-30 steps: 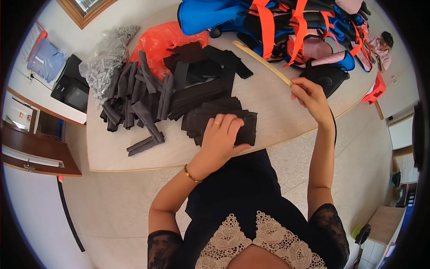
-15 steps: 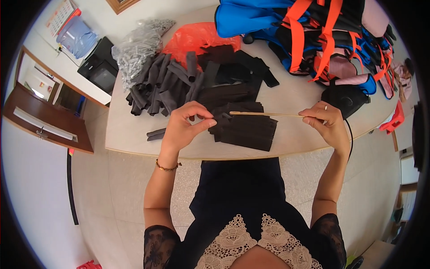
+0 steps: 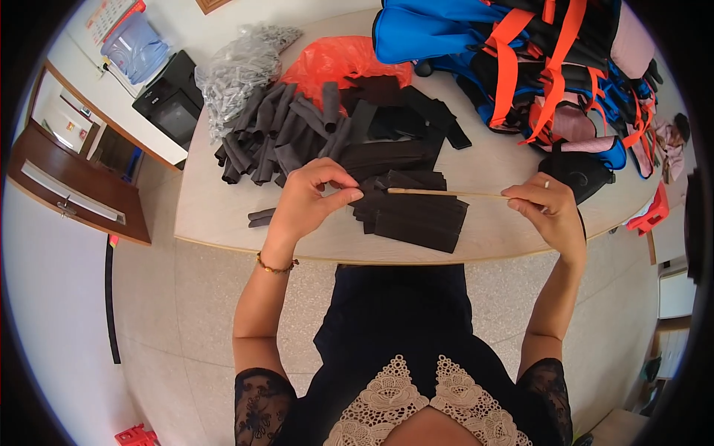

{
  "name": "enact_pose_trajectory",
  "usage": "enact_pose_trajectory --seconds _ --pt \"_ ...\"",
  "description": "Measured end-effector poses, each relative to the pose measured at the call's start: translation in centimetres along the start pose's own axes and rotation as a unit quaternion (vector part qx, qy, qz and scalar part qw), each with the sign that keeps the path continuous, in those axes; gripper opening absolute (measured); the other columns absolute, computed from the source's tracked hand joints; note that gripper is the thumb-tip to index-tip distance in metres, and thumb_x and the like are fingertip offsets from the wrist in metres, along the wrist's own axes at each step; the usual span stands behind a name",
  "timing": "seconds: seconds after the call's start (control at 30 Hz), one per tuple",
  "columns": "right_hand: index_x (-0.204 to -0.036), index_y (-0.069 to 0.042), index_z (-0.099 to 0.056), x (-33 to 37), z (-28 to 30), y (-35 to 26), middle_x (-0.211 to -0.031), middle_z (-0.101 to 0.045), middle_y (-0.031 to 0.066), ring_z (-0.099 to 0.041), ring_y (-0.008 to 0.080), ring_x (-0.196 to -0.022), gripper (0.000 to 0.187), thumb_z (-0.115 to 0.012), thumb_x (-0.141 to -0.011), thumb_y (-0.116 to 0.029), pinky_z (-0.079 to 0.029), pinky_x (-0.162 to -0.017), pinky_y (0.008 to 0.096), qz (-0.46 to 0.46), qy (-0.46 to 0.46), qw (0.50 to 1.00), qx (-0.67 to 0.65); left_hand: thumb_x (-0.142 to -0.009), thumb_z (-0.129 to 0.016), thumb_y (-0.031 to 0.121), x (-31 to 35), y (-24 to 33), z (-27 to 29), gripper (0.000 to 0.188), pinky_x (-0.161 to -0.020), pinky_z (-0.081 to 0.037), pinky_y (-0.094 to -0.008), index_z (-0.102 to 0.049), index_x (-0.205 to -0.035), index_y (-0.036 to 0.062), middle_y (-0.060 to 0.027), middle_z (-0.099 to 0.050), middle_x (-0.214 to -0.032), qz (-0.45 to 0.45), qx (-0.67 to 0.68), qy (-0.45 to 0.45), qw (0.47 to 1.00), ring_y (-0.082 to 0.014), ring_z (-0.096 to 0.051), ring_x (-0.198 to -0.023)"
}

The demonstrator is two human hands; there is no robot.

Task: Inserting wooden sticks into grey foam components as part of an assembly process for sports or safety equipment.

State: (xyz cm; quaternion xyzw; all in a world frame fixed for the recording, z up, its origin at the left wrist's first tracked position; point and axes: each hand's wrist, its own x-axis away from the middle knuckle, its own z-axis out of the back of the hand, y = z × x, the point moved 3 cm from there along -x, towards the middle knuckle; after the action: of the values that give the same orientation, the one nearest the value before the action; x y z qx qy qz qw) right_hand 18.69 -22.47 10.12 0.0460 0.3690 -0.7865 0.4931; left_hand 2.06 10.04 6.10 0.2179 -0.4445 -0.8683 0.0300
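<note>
My right hand (image 3: pixel 547 212) pinches one end of a thin tan stick (image 3: pixel 446 193) between thumb and fingers. The stick lies nearly level in the air, its thicker end pointing at my left hand (image 3: pixel 316 197). The thumb and forefinger of that left hand are closed together just short of the stick's tip; what they hold, if anything, blends into the dark cloth behind. Under the stick, flat dark fabric strips (image 3: pixel 420 223) lie stacked near the table's front edge. Beyond my left hand is a heap of dark grey fabric tubes (image 3: pixel 286 130).
On the pale table (image 3: pixel 216 215), two small grey tubes (image 3: pixel 260 218) lie left of my left wrist. Clear plastic bags (image 3: pixel 234 82) and a red plastic bag (image 3: pixel 320 63) stand at the back. Blue gear with orange straps (image 3: pixel 509 67) fills the far right, beside a black pouch (image 3: pixel 576 175).
The view has shifted slightly, so the table's contents appear a little further right. Both hands keep nearly the same pose, and the stick stays in my right hand.
</note>
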Motion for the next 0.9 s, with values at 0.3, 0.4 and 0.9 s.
enact_pose_trajectory --seconds 0.3,0.4,0.9 --pt "-0.107 -0.009 -0.066 -2.5 -8.9 -3.3 -0.081 -0.058 0.0073 -0.055 0.0203 -0.065 0.028 -0.069 -0.080 -0.007 -0.044 -0.059 0.0306 0.057 -0.073 0.992 -0.090 -0.073 -0.077 0.012 -1.1 6.0 -4.4 0.013 -0.079 -0.044 -0.0335 -0.071 -0.084 0.0090 -0.0034 -0.064 -0.090 -0.176 -0.101 -0.075 0.976 -0.0201 -0.056 -0.094" --pt "-0.107 -0.005 -0.065 -2.3 -11.7 -3.4 -0.084 -0.056 0.0077 -0.053 0.0186 -0.068 0.024 -0.066 -0.083 -0.006 -0.042 -0.061 0.0275 0.002 -0.060 0.976 -0.208 -0.068 -0.078 0.036 1.3 7.8 -3.1 0.048 -0.100 -0.033 -0.0459 -0.065 -0.108 0.0115 -0.0113 -0.053 -0.126 -0.325 -0.297 0.232 0.868 -0.0319 -0.043 -0.121" --pt "-0.113 0.002 -0.054 1.7 -18.3 -7.8 -0.096 -0.052 0.0174 -0.059 0.0377 -0.079 0.022 -0.054 -0.091 -0.003 -0.048 -0.067 0.0402 -0.052 0.068 0.993 -0.086 -0.097 -0.051 0.037 1.8 -0.8 -8.6 0.034 -0.064 -0.053 -0.0332 -0.058 -0.095 0.0040 -0.0056 -0.059 -0.070 0.125 0.656 0.292 0.685 -0.0186 -0.062 -0.064"
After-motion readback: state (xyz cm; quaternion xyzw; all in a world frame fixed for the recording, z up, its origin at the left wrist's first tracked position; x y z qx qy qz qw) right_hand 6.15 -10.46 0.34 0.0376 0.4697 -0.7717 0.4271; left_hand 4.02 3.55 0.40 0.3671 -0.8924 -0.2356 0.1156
